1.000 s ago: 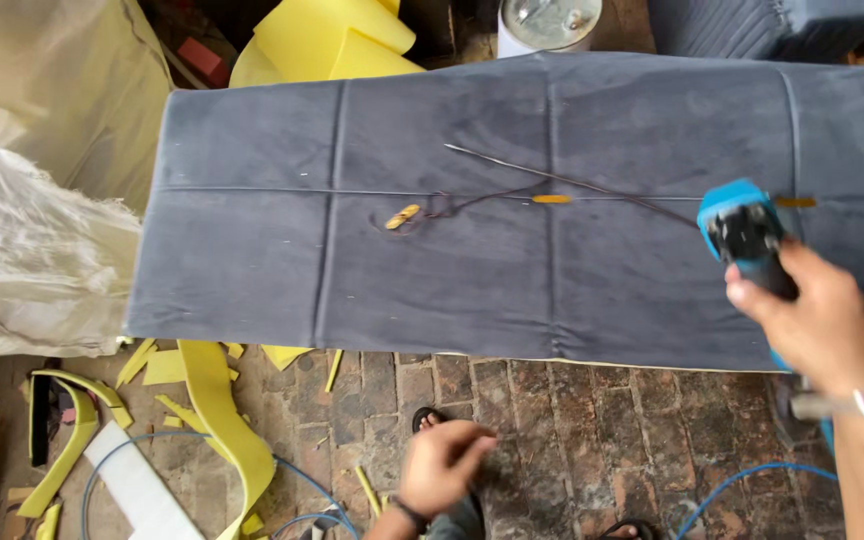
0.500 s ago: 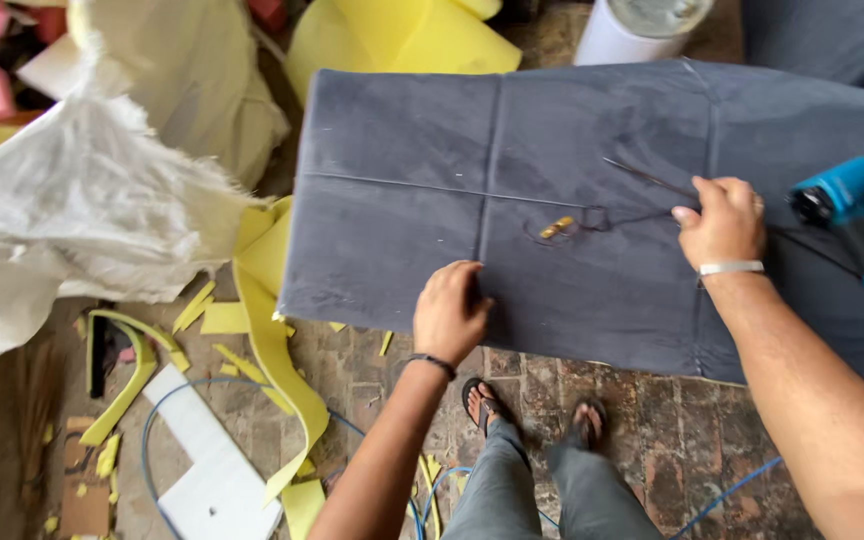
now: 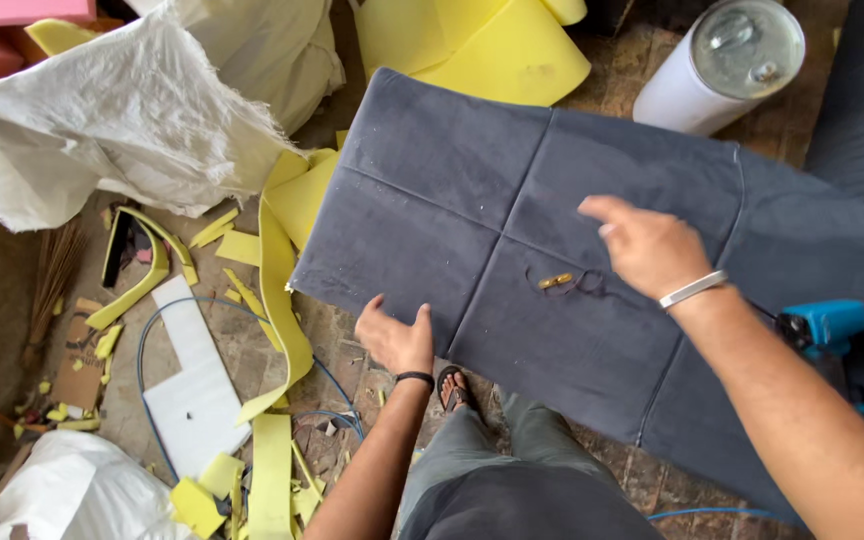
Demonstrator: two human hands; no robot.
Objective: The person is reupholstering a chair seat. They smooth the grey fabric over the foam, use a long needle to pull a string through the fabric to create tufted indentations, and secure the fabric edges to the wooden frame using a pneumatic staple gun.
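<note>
A person is standing over a dark grey upholstered cushion panel (image 3: 472, 200), which is lying flat and tilted across the view, above a brick floor (image 3: 352, 340) littered with offcuts. The left hand (image 3: 397, 338) is resting at the panel's near edge with its grip loose, fingers curled against the fabric and holding nothing. The right hand (image 3: 652, 250) is hovering over the panel's middle, fingers spread wide and empty, just beside a small brass-coloured fitting (image 3: 554, 282) that is lying on the cloth with a loop of dark thread (image 3: 582, 285).

Progress, as a judgement: the fabric is already lying smooth over the panel and its crossing seams are dividing it into neat quarters, so the covering looks largely done. The fitting and thread are lying loose at the seam crossing, so the centre fixing seems unfinished. A blue power stapler (image 3: 832, 330) is lying untouched on the panel near the right forearm.

Packages and containers: a white cylindrical drum (image 3: 712, 80) with a silvery lid is standing beyond the panel's far edge. A white woven sack (image 3: 122, 130) is slumping at the upper left, with pink foam blocks (image 3: 12, 20) behind it; another white bag (image 3: 82, 495) is lying at the lower left. Yellow foam sheets (image 3: 472, 45) are lying beyond the panel, yellow foam strips (image 3: 277, 290) to its left, beside a flat white board (image 3: 192, 390). No labels are legible.
</note>
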